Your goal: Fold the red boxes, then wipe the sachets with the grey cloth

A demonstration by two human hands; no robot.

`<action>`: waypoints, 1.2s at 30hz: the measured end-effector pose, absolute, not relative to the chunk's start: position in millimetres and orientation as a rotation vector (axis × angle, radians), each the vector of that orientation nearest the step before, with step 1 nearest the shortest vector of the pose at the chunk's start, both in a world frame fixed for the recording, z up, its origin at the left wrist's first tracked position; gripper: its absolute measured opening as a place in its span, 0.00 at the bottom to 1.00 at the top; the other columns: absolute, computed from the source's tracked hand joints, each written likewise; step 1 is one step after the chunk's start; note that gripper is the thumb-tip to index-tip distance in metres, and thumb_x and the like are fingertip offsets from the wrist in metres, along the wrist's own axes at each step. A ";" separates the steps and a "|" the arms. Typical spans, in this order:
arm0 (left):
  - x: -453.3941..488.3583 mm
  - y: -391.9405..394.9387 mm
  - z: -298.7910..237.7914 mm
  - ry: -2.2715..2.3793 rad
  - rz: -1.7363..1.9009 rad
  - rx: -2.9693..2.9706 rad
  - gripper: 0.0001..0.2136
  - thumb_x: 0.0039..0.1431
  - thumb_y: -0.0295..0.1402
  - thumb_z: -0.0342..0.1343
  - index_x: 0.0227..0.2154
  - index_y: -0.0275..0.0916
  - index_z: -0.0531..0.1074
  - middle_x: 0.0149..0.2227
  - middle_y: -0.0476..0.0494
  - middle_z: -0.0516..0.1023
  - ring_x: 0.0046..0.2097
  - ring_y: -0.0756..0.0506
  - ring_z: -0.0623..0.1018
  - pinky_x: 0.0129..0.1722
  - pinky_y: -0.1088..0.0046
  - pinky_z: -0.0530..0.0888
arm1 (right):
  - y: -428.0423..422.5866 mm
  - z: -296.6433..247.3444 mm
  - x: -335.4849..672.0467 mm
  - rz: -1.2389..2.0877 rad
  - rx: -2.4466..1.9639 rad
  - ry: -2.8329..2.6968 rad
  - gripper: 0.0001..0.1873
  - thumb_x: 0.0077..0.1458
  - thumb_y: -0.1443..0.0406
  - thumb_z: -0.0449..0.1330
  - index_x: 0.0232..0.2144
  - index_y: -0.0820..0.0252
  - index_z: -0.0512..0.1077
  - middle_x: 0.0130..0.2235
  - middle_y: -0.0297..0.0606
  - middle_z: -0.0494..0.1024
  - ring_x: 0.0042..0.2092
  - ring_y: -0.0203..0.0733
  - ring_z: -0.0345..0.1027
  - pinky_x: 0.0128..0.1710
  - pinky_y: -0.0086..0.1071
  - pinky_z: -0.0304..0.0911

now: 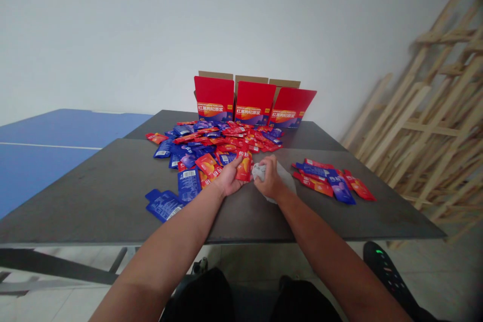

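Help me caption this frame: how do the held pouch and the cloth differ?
The pouch is red and printed; the cloth is pale grey and looks plain. The pouch looks fairly flat; the cloth is partly bunched up. The left hand holds the pouch, the right hand the cloth. Both are held.
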State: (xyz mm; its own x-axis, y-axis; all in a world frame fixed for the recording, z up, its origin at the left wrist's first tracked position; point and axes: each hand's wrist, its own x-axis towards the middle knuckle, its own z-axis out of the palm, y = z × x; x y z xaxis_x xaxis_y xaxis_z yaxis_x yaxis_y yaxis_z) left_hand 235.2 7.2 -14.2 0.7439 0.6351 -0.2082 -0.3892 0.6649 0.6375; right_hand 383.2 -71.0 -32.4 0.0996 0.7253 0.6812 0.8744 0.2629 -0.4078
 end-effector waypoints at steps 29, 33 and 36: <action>234.2 -4.0 -14.9 0.466 0.461 0.930 0.18 0.62 0.43 0.53 0.47 0.35 0.73 0.41 0.38 0.79 0.32 0.47 0.79 0.25 0.76 0.71 | -61.6 -31.7 402.1 -0.424 -1.354 -1.571 0.17 0.56 0.69 0.53 0.48 0.58 0.71 0.47 0.43 0.75 0.50 0.46 0.66 0.55 0.46 0.61; 232.9 -4.2 -13.0 0.425 0.436 0.916 0.18 0.62 0.42 0.53 0.48 0.35 0.73 0.42 0.38 0.79 0.32 0.47 0.79 0.23 0.76 0.69 | -60.4 -30.1 406.4 -0.415 -1.397 -1.448 0.16 0.56 0.68 0.53 0.48 0.58 0.70 0.46 0.44 0.75 0.50 0.47 0.66 0.54 0.46 0.62; 231.3 -3.2 -10.6 0.399 0.412 0.824 0.16 0.62 0.41 0.54 0.47 0.36 0.73 0.43 0.38 0.78 0.32 0.48 0.78 0.24 0.76 0.70 | -59.1 -30.7 407.8 -0.408 -1.401 -1.348 0.17 0.57 0.66 0.54 0.49 0.59 0.69 0.46 0.45 0.74 0.50 0.47 0.66 0.53 0.47 0.63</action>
State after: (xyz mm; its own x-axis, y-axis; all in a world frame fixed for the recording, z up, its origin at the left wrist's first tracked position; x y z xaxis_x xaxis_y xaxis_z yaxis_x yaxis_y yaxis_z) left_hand 231.3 -3.2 -10.6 0.8492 0.4968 -0.1793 -0.1950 0.6103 0.7678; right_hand 407.8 -59.1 -30.7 0.2945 0.4837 0.8242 0.8599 0.2422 -0.4494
